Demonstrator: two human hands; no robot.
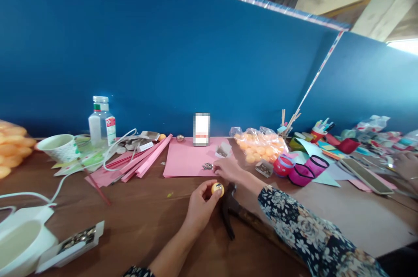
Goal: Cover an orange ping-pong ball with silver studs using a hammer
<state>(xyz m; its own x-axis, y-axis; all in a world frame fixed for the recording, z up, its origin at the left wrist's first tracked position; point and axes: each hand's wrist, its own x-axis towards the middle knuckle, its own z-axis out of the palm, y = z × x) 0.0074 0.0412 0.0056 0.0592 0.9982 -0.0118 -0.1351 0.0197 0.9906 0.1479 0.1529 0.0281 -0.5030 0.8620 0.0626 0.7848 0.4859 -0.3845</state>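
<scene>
L hand (200,205) has a ball (216,188) pinched btwn thumb & fingers, just off the near edge of the paper (183,159). R hand (228,169) is at the bits (207,166) by that edge, fingers bunched, can't tell if it's got any. Hammer (243,214) lies nearby.
</scene>
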